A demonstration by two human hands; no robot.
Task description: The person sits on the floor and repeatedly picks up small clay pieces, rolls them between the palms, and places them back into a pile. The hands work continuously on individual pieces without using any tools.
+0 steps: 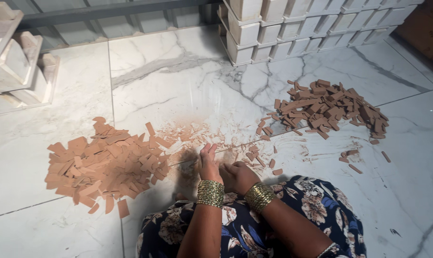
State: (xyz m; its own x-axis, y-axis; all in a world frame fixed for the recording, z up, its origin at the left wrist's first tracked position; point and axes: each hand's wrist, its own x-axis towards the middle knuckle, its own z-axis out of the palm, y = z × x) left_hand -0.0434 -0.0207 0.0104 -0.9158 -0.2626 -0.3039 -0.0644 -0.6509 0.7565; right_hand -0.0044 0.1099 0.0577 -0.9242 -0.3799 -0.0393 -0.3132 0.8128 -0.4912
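Observation:
I sit on a white marble floor (pixel 178 81). My left hand (pixel 208 163) stands edge-up in front of my knees, fingers pressed together around a thin brown piece, though the grip is partly hidden. My right hand (pixel 238 176) is curled beside it, touching it, and what it holds is hidden. Both wrists wear gold bangles. A flat heap of pale brown clay slips (pixel 104 165) lies to the left of my hands. A heap of darker brown small blocks (pixel 328 107) lies to the upper right. Loose blocks (pixel 262 157) are scattered just beyond my right hand.
Stacked cream moulded blocks (pixel 293 26) form a row at the top right. More cream moulds (pixel 16 67) are piled at the upper left. Brown dust and crumbs (pixel 192 134) cover the floor ahead of my hands. My flowered skirt (pixel 316 205) fills the bottom.

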